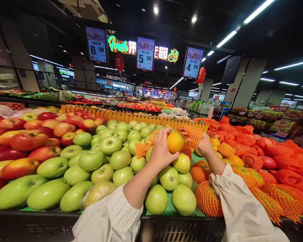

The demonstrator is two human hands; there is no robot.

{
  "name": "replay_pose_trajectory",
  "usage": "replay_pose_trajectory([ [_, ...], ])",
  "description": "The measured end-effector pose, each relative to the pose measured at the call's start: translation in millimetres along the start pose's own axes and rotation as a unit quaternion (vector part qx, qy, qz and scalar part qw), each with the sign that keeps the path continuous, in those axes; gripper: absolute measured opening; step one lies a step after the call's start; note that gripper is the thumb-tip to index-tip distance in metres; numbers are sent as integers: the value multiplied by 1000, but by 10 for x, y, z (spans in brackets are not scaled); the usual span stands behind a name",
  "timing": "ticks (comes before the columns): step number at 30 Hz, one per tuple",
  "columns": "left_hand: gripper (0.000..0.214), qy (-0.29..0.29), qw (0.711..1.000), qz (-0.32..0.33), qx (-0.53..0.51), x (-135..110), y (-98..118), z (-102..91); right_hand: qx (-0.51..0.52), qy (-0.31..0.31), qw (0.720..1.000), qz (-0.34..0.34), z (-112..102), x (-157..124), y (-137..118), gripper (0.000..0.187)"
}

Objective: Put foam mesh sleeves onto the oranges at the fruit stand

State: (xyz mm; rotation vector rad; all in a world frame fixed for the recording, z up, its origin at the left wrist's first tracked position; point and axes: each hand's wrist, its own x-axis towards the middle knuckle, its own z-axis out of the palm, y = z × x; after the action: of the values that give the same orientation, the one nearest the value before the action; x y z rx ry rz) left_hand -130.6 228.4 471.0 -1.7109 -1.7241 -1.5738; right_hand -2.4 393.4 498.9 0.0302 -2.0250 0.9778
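Observation:
My left hand is closed around an orange, thumb below it and fingers over its far left side. Just to the right, my right hand grips an orange foam net, which spreads open beside the fruit. The fruit looks bare on the side facing me. Another foam net lies on the apples left of my left hand. Below both hands are green apples, and netted oranges sit under my right forearm.
Red-and-yellow apples are heaped at the left. Fruit in red foam nets fills the right side. A low yellow picket fence runs along the back, and a black crate edge along the front. Price screens hang overhead.

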Motion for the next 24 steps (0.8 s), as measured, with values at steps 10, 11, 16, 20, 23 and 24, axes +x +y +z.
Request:
replay_pose_trajectory([
  [10,66,7,991,132,-12,43,-55,35,-77,-118,989,-37,16,-25,-19,58],
  [11,67,5,989,145,-11,49,-64,38,-77,-122,989,-39,4,-21,-10,61],
  [16,76,14,989,139,-42,83,-119,92,-186,-85,975,-89,-53,2,14,46],
  [20,79,61,991,41,-114,119,-149,131,-212,-82,971,-67,-8,19,28,45],
  [23,82,73,989,43,-122,143,-154,114,-174,-78,979,-67,61,27,46,51],
  [24,80,72,989,59,-117,150,-156,103,-162,-67,982,-72,77,28,53,55],
])
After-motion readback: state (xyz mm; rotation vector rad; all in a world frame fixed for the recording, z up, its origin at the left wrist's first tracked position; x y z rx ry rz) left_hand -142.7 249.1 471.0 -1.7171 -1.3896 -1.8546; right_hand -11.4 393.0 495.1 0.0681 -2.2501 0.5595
